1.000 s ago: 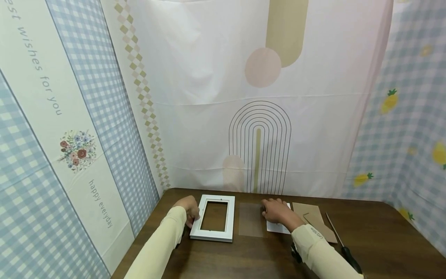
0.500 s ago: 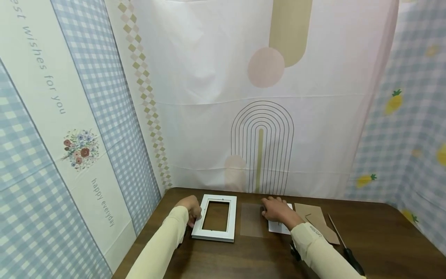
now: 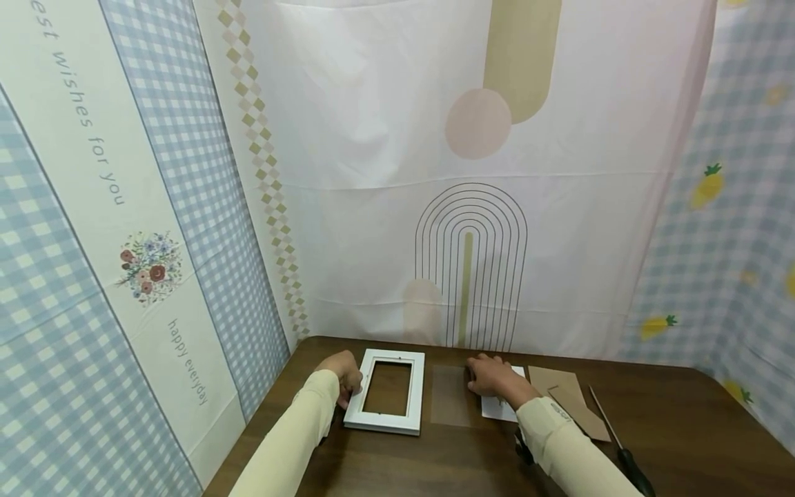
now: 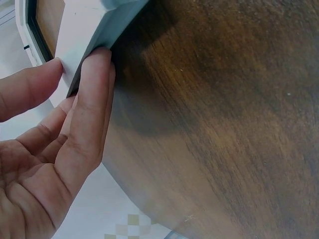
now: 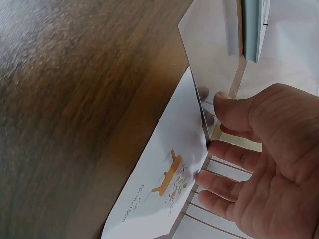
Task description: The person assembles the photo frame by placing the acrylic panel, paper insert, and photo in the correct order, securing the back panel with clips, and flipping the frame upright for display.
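A white picture frame (image 3: 415,395) with an open middle lies on the dark wooden table. My left hand (image 3: 343,376) pinches its left side; in the left wrist view the thumb lies on the frame's face (image 4: 79,37) and the fingers on its outer edge. A clear sheet (image 3: 448,399) rests right of the frame, beside a printed white paper (image 3: 497,410). My right hand (image 3: 493,378) is at the far edges of both. In the right wrist view its thumb touches the clear sheet (image 5: 212,55), while the other fingertips are by the edge of the paper (image 5: 157,164).
Brown backing board (image 3: 555,386) lies right of the paper, partly behind the right forearm. Farther right is a screwdriver (image 3: 629,459) with a black handle. A patterned cloth (image 3: 373,241) hangs behind the table (image 3: 385,462), with checked cloths at both sides.
The head view has turned a little, so everything sits slightly farther right in it. Both hands keep their places at the frame and the sheets.
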Demonstrator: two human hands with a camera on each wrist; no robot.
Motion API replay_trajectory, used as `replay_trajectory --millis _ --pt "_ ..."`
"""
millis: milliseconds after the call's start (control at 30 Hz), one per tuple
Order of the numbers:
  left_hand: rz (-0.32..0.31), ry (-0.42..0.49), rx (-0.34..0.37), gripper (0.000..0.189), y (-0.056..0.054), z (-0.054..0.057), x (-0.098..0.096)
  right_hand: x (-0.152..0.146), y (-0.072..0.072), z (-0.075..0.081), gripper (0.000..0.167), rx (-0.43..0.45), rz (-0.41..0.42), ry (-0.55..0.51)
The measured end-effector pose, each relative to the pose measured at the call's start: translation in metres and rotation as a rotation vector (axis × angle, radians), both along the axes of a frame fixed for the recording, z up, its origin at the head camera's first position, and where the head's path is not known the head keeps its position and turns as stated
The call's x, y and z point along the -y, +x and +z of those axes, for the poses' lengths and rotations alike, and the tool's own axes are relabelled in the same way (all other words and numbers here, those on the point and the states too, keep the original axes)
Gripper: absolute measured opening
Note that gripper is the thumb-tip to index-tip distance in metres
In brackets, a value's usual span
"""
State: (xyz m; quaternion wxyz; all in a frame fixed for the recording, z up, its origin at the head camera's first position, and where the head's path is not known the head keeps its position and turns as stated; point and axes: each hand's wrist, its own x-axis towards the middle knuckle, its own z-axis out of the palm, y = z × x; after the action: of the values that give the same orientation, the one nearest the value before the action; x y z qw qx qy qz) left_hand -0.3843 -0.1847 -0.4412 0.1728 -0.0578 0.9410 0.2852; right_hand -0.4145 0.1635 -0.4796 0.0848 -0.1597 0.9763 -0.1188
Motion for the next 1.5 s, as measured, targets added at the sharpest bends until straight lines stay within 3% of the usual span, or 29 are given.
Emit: replay_trajectory --millis 233,467,600,733,833,1000,1267,1500 --pt "-0.027 -0.051 -0.008 0.018 -0.002 -0.001 -0.001 0.002 -0.001 -0.002 0.056 -0.001 -0.012 0.029" --pt "-0.031 -0.067 -0.007 0.028 -0.002 0.0 -0.002 0.0 -0.002 -0.001 0.058 -0.017 -0.032 0.003" --pt "-0.022 -0.067 -0.008 0.026 -0.001 -0.001 -0.002 -0.007 -0.024 -0.024 0.058 -0.065 -0.021 0.005" --pt "-0.017 -0.051 -0.008 0.036 0.0 -0.001 -0.002 -0.016 -0.05 -0.053 0.057 -0.1 -0.014 -0.006" --pt "-0.016 -0.033 -0.008 0.041 0.0 -0.001 -0.002 -0.018 -0.059 -0.061 0.055 -0.09 -0.022 -0.03" --pt "-0.004 -0.005 -0.012 0.03 0.0 0.0 -0.001 -0.022 -0.075 -0.076 0.051 -0.093 -0.022 -0.03" --pt "-0.001 0.001 -0.023 0.024 -0.001 0.001 -0.001 -0.027 -0.1 -0.091 0.047 -0.141 0.03 -0.015" --pt "-0.02 -0.027 -0.002 0.025 -0.002 -0.001 0.0 -0.024 -0.101 -0.087 0.05 -0.086 0.017 -0.035"
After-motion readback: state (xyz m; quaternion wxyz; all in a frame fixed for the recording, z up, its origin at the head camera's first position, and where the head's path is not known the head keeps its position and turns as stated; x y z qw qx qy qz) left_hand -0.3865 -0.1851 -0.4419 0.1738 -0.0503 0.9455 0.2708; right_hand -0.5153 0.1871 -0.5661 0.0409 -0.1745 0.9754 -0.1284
